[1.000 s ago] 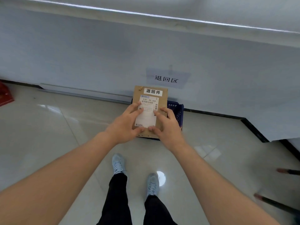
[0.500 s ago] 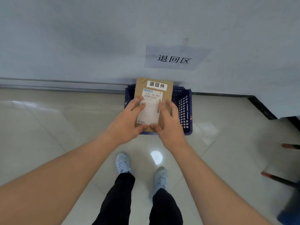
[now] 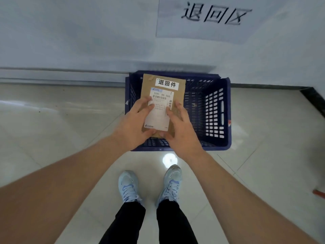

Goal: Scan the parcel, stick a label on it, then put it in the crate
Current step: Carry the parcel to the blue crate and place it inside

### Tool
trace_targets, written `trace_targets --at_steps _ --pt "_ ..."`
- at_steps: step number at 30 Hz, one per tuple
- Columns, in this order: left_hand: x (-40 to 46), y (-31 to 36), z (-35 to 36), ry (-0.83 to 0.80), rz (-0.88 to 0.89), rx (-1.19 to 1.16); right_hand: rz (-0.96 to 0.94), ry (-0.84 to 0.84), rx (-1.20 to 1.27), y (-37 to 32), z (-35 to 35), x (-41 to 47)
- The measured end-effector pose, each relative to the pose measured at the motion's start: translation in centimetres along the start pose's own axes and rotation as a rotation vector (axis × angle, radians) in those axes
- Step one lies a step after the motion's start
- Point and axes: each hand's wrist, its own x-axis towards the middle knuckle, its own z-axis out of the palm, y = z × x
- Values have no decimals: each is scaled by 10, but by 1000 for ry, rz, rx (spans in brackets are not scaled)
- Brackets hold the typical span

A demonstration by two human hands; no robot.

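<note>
- Since a second ago, when only a corner of the crate [image 3: 214, 110] peeked out behind the parcel [image 3: 179, 95], nearly all of its open top shows, and the wall sign [image 3: 207, 18] sits nearer and larger at the top right.
- Both hands hold the parcel flat, face up, over the left half of the crate; whether it touches the crate cannot be told.
- Left hand [image 3: 133, 125] grips the near left edge, fingers on the shipping label [image 3: 161, 110], thumb at the near edge.
- Right hand [image 3: 181, 127] grips the near right edge, fingers on the top face, thumb beside the left thumb.
- A white strip label [image 3: 167, 84] with black characters sits at the parcel's far end, just beyond the shipping label.
- Blue and slotted, the crate stands on the tiled floor [image 3: 52, 120] against the wall [image 3: 79, 32].
- Two pale shoes [image 3: 130, 185] stand just near of the crate.
</note>
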Motion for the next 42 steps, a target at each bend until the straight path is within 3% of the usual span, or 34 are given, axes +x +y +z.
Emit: trace_targets --at_steps 24,42 --pt "123 -128 166 -33 -142 -86 -76 -153 -113 152 121 141" --pt "145 -153 199 -47 -197 84 -55 -139 -109 182 161 163"
